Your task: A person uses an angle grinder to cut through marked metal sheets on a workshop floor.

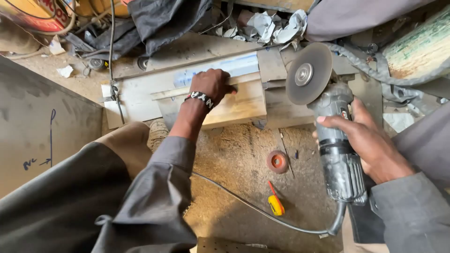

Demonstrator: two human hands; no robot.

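A: Surroundings, item by item?
B: Worn red disc (277, 161) and yellow tape measure (276, 204) on the dirt floor; grey cable (253, 207) trailing across it.

A: Tool?
B: Angle grinder (335, 140), long axis running near-to-far, cutting disc (307, 73) at the far end. Right hand (370, 143) grip wrapped round its body; left hand (213, 86) pressed flat on a sheet-metal strip (234, 100).

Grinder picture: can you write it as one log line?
left hand: pressing pale wooden plank | right hand: gripping grey angle grinder | grey round disc: beside plank
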